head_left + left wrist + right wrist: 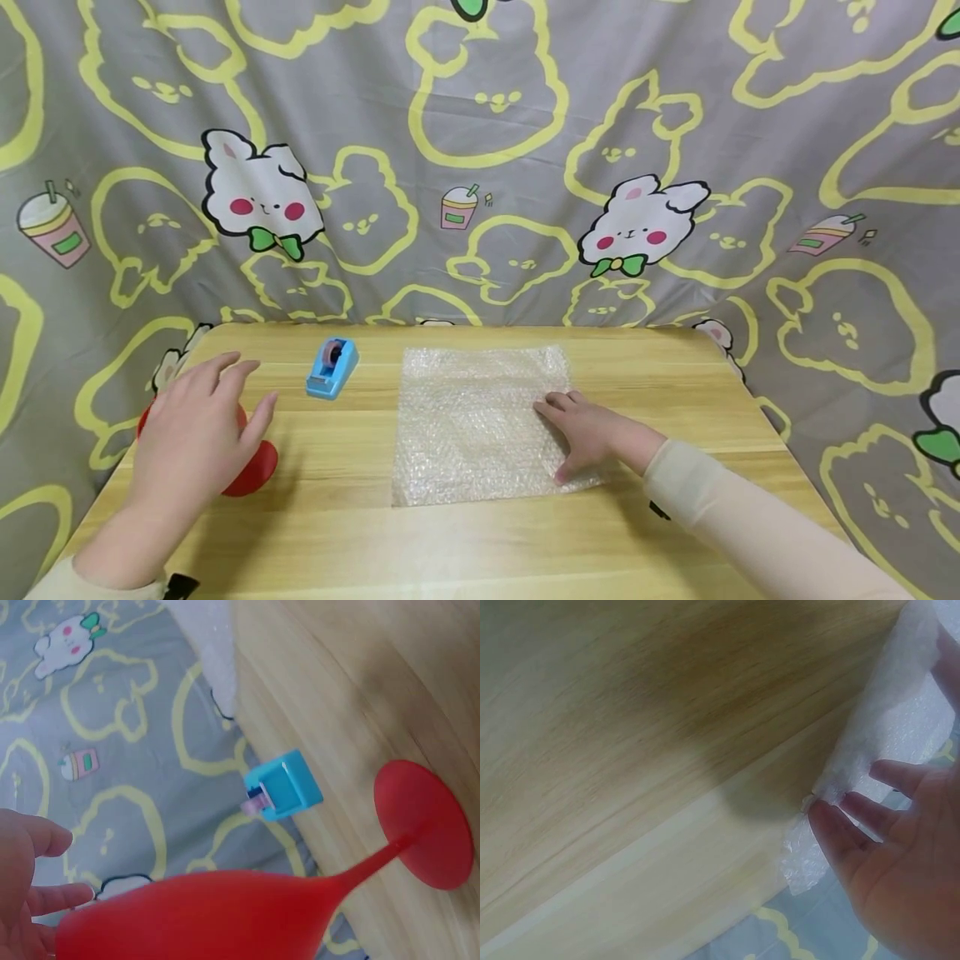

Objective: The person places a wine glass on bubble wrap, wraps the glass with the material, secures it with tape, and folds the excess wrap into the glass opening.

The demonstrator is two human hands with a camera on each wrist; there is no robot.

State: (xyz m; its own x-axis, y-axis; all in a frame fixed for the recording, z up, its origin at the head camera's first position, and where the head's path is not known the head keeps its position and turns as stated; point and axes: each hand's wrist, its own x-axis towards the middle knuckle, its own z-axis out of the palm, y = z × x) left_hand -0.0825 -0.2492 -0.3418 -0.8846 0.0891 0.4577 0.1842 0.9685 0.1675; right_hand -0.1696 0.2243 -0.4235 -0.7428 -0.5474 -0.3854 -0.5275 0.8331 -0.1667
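Note:
A red goblet (202,915) with a thin stem and a round base (255,468) stands on the table, its bowl largely covered by my left hand (197,425) in the head view. The fingers of that hand are spread; in the left wrist view, the fingertips (81,894) show right at the goblet's rim. A square sheet of clear bubble wrap (476,425) lies flat in the middle of the table. My right hand (588,433) rests on its right edge, fingers spread. The right wrist view has the fingers (840,832) along the sheet's edge.
A blue tape dispenser (332,369) with a roll of tape sits toward the back, between the goblet and the bubble wrap. The wooden table (450,550) ends at a grey patterned curtain (360,108) behind and on both sides.

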